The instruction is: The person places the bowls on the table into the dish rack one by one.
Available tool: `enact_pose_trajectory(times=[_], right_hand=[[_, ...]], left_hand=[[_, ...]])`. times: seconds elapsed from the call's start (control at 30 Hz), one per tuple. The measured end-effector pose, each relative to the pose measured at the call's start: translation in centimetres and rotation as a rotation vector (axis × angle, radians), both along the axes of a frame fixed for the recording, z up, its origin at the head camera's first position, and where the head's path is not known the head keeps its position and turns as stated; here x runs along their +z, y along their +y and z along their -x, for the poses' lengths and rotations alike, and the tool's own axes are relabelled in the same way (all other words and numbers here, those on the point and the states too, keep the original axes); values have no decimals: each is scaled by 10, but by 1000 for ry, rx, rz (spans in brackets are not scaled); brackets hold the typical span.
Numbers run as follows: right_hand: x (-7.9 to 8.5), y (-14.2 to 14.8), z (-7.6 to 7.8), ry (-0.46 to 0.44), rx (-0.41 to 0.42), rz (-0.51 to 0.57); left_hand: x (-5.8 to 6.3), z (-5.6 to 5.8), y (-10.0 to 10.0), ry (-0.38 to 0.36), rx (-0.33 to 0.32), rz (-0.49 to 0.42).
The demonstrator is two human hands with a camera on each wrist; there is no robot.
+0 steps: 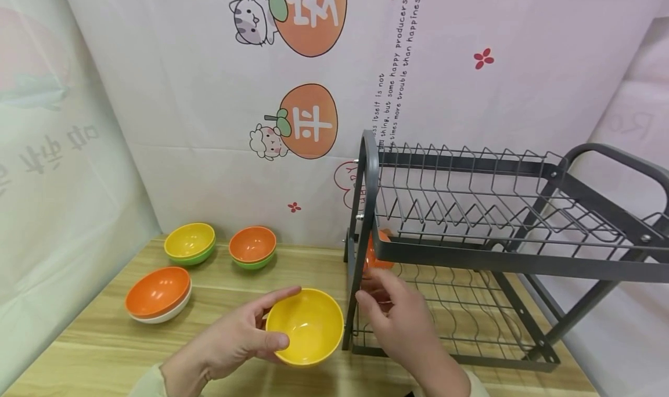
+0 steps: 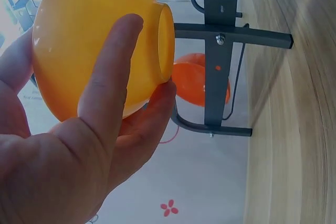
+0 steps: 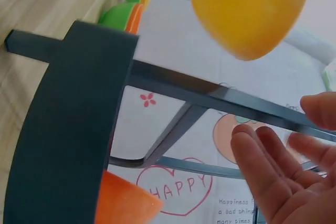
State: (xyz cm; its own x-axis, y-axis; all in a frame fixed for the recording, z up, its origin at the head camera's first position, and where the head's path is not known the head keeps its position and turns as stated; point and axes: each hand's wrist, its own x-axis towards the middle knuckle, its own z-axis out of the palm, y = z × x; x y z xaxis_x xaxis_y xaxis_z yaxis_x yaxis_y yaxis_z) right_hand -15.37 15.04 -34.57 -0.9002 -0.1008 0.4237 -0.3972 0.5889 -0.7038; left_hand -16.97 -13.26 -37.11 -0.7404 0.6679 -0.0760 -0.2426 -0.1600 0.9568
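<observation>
- Wood-grain table (image 1: 225, 289), printed cloth backdrop (image 1: 444, 83)
- 1 rack (image 1: 470, 259), 3 two-bowl stacks (image 1: 190, 241) (image 1: 253, 246) (image 1: 159, 292); racked orange bowl(s) (image 2: 190, 81), count unclear
- Left hand (image 1: 243, 332) grips 1 yellow bowl (image 1: 308, 327); right hand (image 1: 399, 313) loose

**Tabletop (image 1: 219, 295) load**

Wood-grained surface. At left, nested: orange-in-white bowls (image 1: 159, 294) nearest; yellow-in-green bowls (image 1: 190, 243) behind; orange-in-green bowls (image 1: 252, 247) right of those. At right: dark two-tier rack (image 1: 496, 263), orange bowl (image 1: 381, 264) in lower tier, partly hidden.
</observation>
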Motion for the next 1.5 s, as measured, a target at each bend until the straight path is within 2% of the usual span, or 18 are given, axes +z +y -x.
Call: enact_pose_trajectory(times=[0.1, 0.17, 0.4, 0.63, 0.73, 0.9, 1.07, 1.3, 1.5], right_hand=[[5, 1, -7, -111, -20, 18], [7, 2, -13, -197, 5, 47], [3, -2, -25, -438, 282, 187], [-7, -8, -26, -640, 459, 381], [-10, -10, -26, -660, 503, 409], [-14, -11, -25, -689, 517, 393], [-17, -9, -25, -668, 538, 376], [-21, -8, -23, -691, 573, 475], [-24, -7, -23, -718, 553, 539]], left_hand=[[1, -2, 1, 5, -5, 1], [2, -3, 3, 7, -11, 0], [5, -7, 7, 10, -41, -11], [7, -9, 11, 17, -49, -2], [7, -10, 12, 20, -63, 0], [9, -11, 15, 30, -87, 22], [11, -13, 16, 45, -76, 53], [11, -16, 17, 24, -62, 65], [11, -15, 19, 22, -70, 55]])
